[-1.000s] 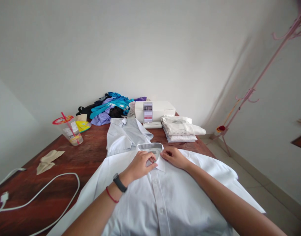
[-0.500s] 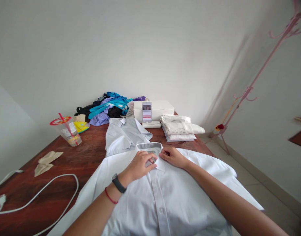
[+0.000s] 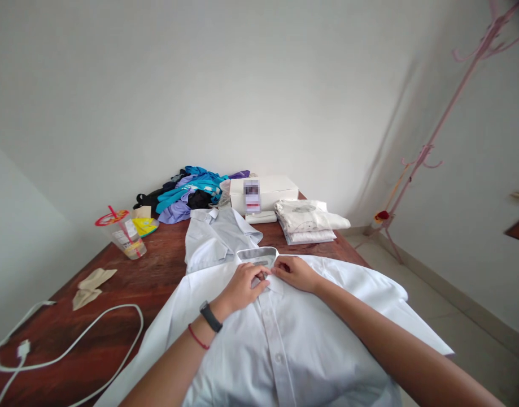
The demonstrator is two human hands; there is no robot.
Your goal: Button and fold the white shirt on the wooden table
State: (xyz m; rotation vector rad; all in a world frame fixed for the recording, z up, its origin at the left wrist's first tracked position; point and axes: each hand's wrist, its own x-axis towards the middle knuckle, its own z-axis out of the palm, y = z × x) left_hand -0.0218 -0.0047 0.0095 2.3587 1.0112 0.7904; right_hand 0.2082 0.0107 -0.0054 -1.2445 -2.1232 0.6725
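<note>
A white button-up shirt (image 3: pixel 322 333) lies front side up over the near part of the table, its collar pointing away from me. At the left side of the collar opening, my left hand (image 3: pixel 246 285) has thumb and fingers curled in a pinch on the shirt's collar. My right hand (image 3: pixel 295 273) pinches the right side of the collar, its fingertips close to the left ones. The top button area is hidden by the fingers. Below, buttons show along the front placket. Another white shirt (image 3: pixel 219 232) lies beyond the collar.
Folded white clothes (image 3: pixel 310 220) are stacked at the right, near a white box (image 3: pixel 276 189) with a phone (image 3: pixel 252 196) against it. Heaped clothes (image 3: pixel 191 189) lie at the back. A plastic cup (image 3: pixel 126 237), napkin (image 3: pixel 92 285) and white cable (image 3: pixel 107 311) are left; a pink coat rack (image 3: pixel 445 118) stands right.
My right hand's fingertips have shifted slightly left, closer to my left hand at the collar. The camera view has moved a little; the shirt stays in place.
</note>
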